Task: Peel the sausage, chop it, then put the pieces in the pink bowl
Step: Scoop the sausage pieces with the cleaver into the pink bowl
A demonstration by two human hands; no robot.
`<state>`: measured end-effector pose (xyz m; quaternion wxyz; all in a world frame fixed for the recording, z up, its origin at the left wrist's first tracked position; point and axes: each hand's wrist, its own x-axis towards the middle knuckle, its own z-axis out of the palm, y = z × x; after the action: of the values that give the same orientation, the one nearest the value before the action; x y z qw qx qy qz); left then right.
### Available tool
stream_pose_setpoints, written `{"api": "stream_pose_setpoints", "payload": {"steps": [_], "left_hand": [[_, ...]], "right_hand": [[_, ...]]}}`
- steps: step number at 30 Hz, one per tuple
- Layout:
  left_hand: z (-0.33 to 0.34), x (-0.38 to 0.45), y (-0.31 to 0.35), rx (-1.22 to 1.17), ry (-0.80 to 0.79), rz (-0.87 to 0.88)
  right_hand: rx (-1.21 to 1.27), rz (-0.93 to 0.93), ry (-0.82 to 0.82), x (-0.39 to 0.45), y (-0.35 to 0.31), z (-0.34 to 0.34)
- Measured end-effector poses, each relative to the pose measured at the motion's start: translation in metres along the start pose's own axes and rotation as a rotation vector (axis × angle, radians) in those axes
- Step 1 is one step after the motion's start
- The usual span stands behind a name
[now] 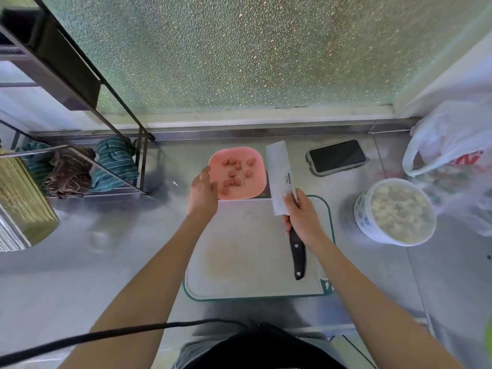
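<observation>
The pink bowl (255,161) sits on the steel counter just behind the white cutting board (239,249). Several pink sausage pieces (235,173) lie inside it. My left hand (201,194) hovers at the bowl's left rim, fingers loosely apart, holding nothing that I can see. My right hand (302,218) grips the black handle of a cleaver (281,177), whose wide blade points away from me beside the bowl's right edge. The board's surface is bare apart from faint stains.
A black phone (336,155) lies behind the board to the right. A white tub of pale food (396,211) and a plastic bag (450,137) stand at the right. A metal rack with folded cloths (80,166) is at the left.
</observation>
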<state>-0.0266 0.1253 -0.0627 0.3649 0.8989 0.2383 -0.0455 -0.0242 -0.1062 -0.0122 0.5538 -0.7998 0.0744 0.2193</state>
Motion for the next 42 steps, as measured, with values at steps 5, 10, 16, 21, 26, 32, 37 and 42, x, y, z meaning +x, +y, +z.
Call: {"api": "stream_pose_setpoints", "payload": {"steps": [5,10,16,21,26,32,37,42], "left_hand": [[-0.005,-0.031,-0.001,0.128,0.088,0.052],[0.009,-0.089,-0.030,0.244,0.077,-0.019],[0.017,-0.131,-0.065,0.379,0.023,-0.098],[0.006,-0.133,-0.070,0.411,0.010,-0.089],[-0.004,-0.130,-0.066,0.373,0.036,-0.051],[-0.002,-0.133,-0.051,0.498,0.002,0.316],[0.008,-0.148,-0.036,0.530,-0.093,0.491],[0.007,-0.159,-0.044,0.577,-0.163,0.596]], "right_hand": [[-0.169,0.005,0.077,-0.022,0.011,-0.025],[-0.538,-0.152,0.020,-0.047,0.030,-0.037],[-0.904,-0.298,-0.063,-0.066,0.052,-0.024],[-0.988,-0.284,-0.097,-0.069,0.066,-0.009],[-1.037,-0.273,-0.125,-0.071,0.086,-0.010],[-1.025,-0.314,-0.153,-0.068,0.088,0.000],[-1.027,-0.420,-0.104,-0.066,0.085,0.010],[-0.911,-0.304,-0.239,-0.059,0.089,0.006]]}}
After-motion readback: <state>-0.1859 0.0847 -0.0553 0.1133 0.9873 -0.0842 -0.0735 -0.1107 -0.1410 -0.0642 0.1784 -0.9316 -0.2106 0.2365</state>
